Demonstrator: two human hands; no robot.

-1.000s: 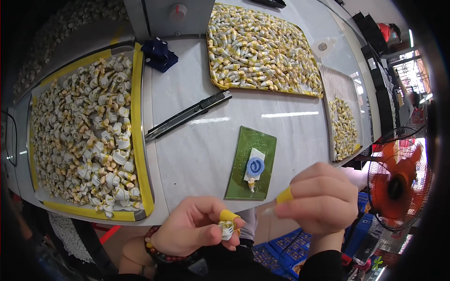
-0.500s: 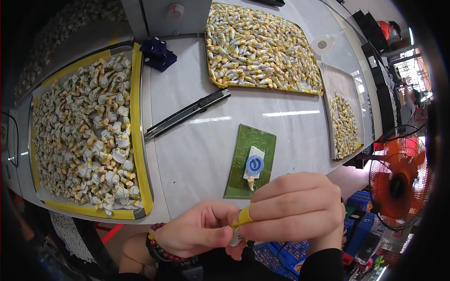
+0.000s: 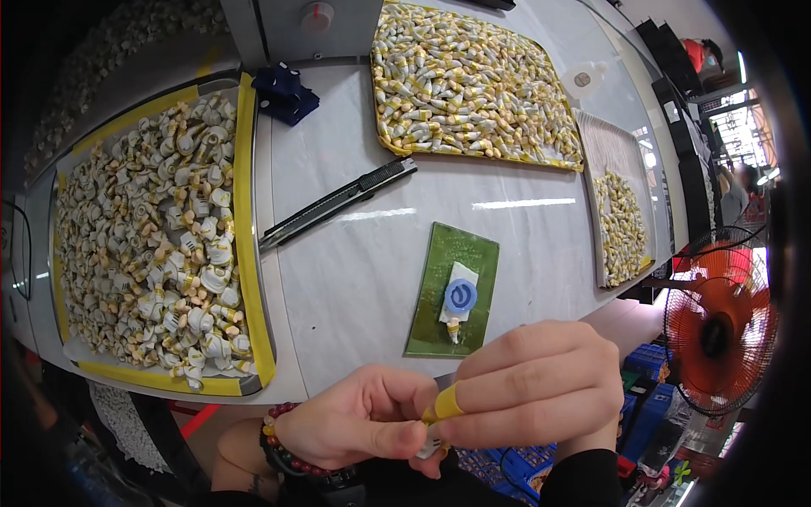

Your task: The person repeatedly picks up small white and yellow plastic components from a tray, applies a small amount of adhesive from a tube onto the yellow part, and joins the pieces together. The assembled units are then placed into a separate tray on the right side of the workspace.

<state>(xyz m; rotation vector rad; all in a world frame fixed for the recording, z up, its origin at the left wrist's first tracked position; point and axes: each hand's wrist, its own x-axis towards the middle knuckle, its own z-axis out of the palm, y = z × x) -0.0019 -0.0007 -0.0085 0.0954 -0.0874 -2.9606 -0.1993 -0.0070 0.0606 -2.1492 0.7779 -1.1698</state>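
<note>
My left hand (image 3: 351, 422), with bead bracelets at the wrist, pinches a small white piece (image 3: 429, 443) with dark marks between thumb and fingers. Closed against it from the other side is my right hand (image 3: 541, 384), its fingertips at the piece's yellow end. A yellow band (image 3: 449, 401) wraps one right finger. Fingers cover most of the piece, so its full shape is hidden. Just beyond the hands lies a green board (image 3: 421, 325). On it sits a blue round disc (image 3: 460, 296) over a white pad, with a small white-and-yellow piece (image 3: 454, 329) at its near end.
To the left stands a yellow-edged tray (image 3: 263, 338) of white pieces. A second tray (image 3: 378, 127) of white-and-yellow pieces lies at the back, a third (image 3: 601, 139) at right. A box cutter (image 3: 338, 203), dark blue cloth (image 3: 285, 95), white bottle (image 3: 585, 80) and orange fan (image 3: 718, 329) are around.
Both hands stay together on the small piece, shifted very slightly down and right. Nothing on the table has moved.
</note>
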